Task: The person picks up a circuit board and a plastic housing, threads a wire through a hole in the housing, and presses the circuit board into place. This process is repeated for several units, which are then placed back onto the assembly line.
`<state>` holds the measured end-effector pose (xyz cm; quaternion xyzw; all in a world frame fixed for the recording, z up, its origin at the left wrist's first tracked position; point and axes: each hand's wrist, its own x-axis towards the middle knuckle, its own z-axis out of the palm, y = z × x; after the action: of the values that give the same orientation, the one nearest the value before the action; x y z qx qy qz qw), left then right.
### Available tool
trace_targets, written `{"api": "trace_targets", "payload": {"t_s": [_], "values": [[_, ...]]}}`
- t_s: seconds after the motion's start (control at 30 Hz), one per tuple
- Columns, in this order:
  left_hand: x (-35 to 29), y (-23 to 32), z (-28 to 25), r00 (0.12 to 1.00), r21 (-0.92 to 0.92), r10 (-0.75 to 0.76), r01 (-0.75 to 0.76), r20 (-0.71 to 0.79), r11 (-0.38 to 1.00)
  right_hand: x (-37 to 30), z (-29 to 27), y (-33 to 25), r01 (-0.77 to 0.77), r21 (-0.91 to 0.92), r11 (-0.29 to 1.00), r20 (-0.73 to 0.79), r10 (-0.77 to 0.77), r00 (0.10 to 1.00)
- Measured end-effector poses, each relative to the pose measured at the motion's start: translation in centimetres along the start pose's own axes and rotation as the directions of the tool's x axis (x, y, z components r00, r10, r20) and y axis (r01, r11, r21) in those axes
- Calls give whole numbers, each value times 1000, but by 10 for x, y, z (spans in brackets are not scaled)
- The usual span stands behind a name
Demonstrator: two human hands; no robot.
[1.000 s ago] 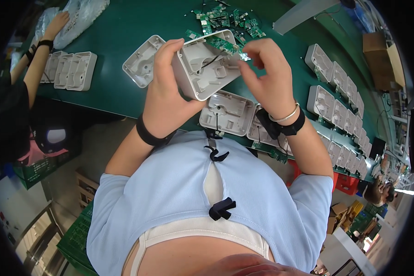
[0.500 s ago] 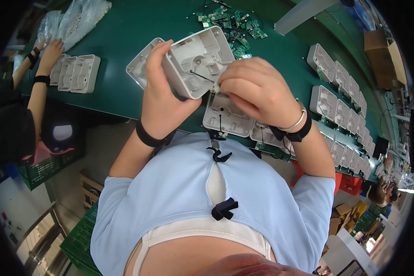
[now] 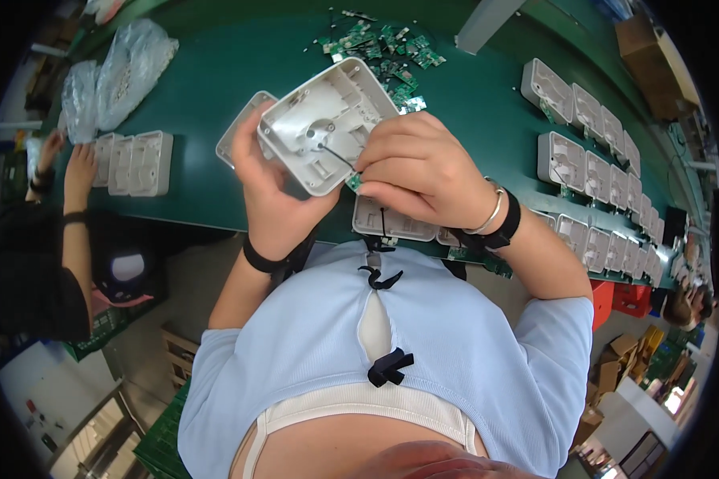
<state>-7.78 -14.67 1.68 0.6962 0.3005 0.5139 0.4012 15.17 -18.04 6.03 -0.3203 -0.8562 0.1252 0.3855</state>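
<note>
My left hand [image 3: 276, 188] grips a white plastic housing [image 3: 303, 108] by its left side, thumb along the near edge, and holds it tilted above the table. From a hole in its floor runs a short black cable [image 3: 337, 155]. The fingers of my right hand [image 3: 423, 164] are pinched at the cable's end, where a small green circuit board [image 3: 353, 182] shows beneath the fingertips. How far that board reaches under the fingers is hidden. Behind my left hand lies another white housing [image 3: 230, 140], and below my right hand sits a housing with its own cable [image 3: 383, 217].
Loose green circuit boards [image 3: 387, 48] are heaped at the far middle of the green table [image 3: 240, 56]. Rows of white housings [image 3: 587, 172] stand to the right, near a grey post [image 3: 487, 24]. At left, a co-worker's hand [image 3: 80, 168] is beside more housings [image 3: 148, 164] and clear plastic bags [image 3: 132, 72].
The held housing and my right hand have shifted slightly left in view. A green board now shows at my right fingertips. The co-worker's hands have moved down toward their housings.
</note>
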Motion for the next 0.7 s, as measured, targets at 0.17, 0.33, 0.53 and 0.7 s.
{"api": "trace_targets", "payload": {"t_s": [0.17,0.33,0.53,0.7], "values": [[-3,-4,-1,999,-17,34,-33,15,999,1,10,-6,-161,129,978,-16,165,986],[-4,-5,4,996,-8,75,-75,58,997,-3,9,-11,-176,62,982,-116,182,976],[-4,3,13,992,-158,-61,78,112,984,-24,-11,-10,-161,-141,977,106,177,979],[5,8,-38,942,294,-233,158,240,943,-75,-49,17,-306,-347,886,1,327,945]]}}
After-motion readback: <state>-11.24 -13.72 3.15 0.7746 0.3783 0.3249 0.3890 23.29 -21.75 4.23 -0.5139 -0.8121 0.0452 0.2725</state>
